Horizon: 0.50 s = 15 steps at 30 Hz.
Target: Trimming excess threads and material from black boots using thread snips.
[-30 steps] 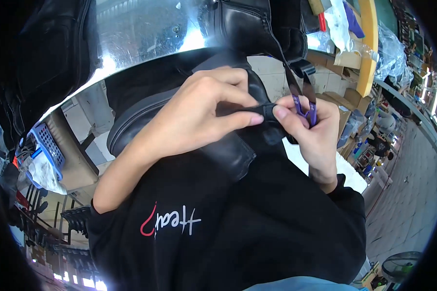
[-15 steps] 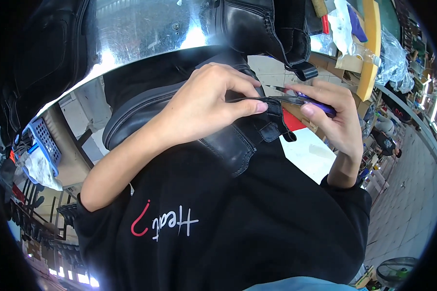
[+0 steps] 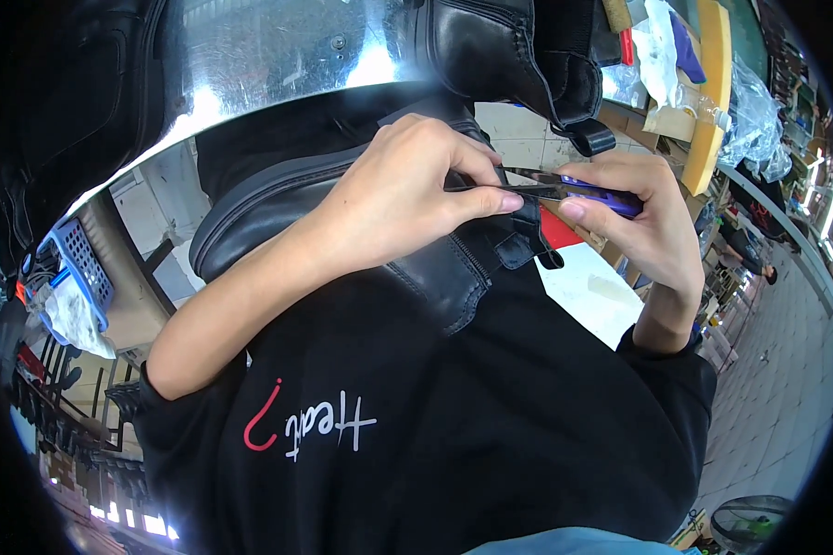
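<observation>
A black leather boot (image 3: 442,289) with a zipper along its side lies across my lap, toe to the left and top opening to the right. Thumb and forefinger of my left hand (image 3: 407,190) pinch the boot's upper edge, near the top opening. What exactly sits between those fingertips is hard to make out. Gripped in my right hand (image 3: 655,217) is a pair of purple-handled thread snips (image 3: 611,198). Their two blades point left and stand apart, right at the left fingertips and the boot's edge. A pull loop (image 3: 551,260) sticks out at the boot's top.
Ahead is a shiny metal worktop (image 3: 278,55), with another black boot (image 3: 481,51) overhanging its near edge and more black leather at left. A blue basket (image 3: 88,268) holding a cloth stands left. Clear plastic bags (image 3: 754,120) hang beside a yellow strip (image 3: 710,102) at right.
Both hands have shifted slightly to the right. The snips' blades now lie closer along the boot's edge, by the left fingertips. Each hand keeps its hold.
</observation>
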{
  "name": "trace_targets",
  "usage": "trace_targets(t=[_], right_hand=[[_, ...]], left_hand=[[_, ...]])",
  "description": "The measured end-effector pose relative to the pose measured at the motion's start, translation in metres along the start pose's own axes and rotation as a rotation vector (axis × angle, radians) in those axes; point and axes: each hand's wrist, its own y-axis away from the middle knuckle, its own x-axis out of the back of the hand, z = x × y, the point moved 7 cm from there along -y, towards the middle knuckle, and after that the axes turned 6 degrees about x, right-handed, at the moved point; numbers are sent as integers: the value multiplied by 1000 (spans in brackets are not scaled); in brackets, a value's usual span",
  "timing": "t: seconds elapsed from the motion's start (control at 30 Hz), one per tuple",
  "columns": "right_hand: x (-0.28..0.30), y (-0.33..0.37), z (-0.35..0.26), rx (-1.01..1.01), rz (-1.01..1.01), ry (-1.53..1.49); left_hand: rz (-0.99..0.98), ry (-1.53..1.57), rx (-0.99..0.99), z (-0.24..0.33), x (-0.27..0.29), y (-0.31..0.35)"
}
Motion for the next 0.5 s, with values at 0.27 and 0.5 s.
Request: trace_targets(t=[0.27,0.5], right_hand=[[-19,-1,11,-116,40,-214],[-35,4,22,-249,42,-407]], left_hand=[[-18,44,33,-6,2,-3],[-36,-4,-55,-2,3,0]])
